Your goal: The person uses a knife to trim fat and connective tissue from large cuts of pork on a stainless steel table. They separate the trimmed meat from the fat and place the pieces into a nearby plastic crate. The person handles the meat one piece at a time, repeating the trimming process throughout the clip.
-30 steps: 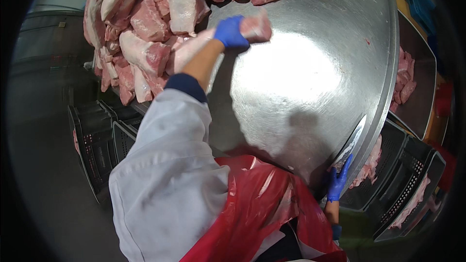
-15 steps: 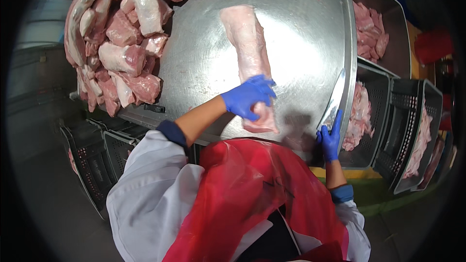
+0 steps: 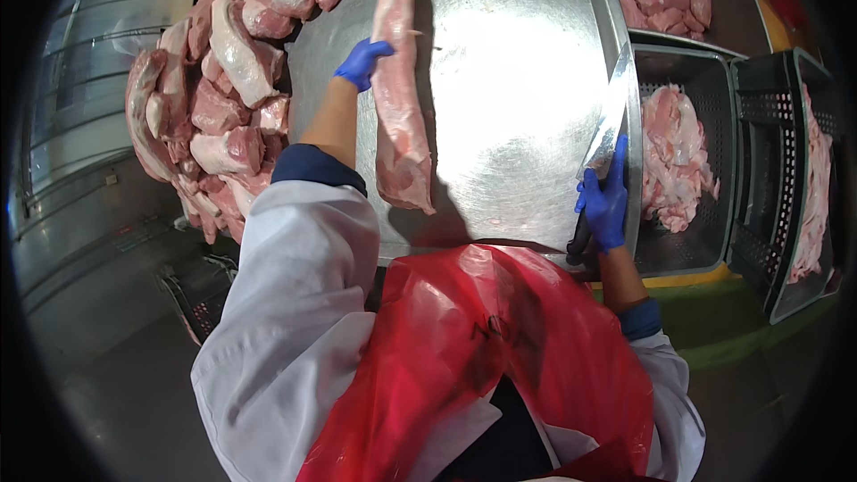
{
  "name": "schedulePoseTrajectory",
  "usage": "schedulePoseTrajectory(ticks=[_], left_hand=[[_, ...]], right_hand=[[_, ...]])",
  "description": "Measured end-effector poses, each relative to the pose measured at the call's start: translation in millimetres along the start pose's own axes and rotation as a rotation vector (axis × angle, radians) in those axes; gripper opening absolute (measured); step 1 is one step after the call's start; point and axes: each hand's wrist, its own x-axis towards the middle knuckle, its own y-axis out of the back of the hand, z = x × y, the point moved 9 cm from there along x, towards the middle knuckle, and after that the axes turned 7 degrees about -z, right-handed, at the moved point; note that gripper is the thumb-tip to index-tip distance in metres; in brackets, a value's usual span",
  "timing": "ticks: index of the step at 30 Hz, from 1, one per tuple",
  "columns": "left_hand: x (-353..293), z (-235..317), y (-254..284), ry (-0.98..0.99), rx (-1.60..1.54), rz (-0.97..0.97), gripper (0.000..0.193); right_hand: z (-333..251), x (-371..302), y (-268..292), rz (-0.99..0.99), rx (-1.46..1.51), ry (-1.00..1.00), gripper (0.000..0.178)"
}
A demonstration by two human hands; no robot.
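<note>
A long pink strip of raw meat (image 3: 403,125) is gripped near its upper part by my left hand (image 3: 364,64), in a blue glove. It appears tilted on its edge or lifted off the steel table (image 3: 500,205), and a dark shadow runs along its right side. My right hand (image 3: 605,207), also gloved in blue, is closed round the dark handle of a long knife (image 3: 610,116) by the table's right rim. The blade points away from me, and one finger stretches along it.
A large heap of raw meat pieces (image 3: 219,107) covers the table's left side. Right of the table, a grey crate (image 3: 705,254) holds pale trimmings, with another tilted crate (image 3: 759,187) beside it. A metal tub (image 3: 732,0) of meat pieces stands at the far right.
My left hand has moved from the meat's near end to its left side, farther away. The strip has shifted left and been turned or raised. The knife stays in my right hand.
</note>
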Motion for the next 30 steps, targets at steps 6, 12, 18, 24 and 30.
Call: schedulePoseTrajectory(ticks=[6,12,18,24,30], left_hand=[[7,24,-2,-0.052,0.185,0.001,0.061],[-93,6,-138,-0.16,1.308,0.48,0.11],[-78,15,-51,-0.429,1.51,0.025,0.091],[-74,17,-146,-0.65,1.173,0.437,0.061],[-75,5,-99,-0.142,1.014,0.217,0.055]], right_hand=[[1,5,1,0.03,-0.077,-0.079,0.084],[12,9,11,0.108,0.19,-0.044,0.081],[-3,-6,14,0.124,0.17,0.041,0.079],[-81,24,48,0.198,0.109,0.257,0.071],[-149,61,65,0.279,0.115,0.379,0.074]])
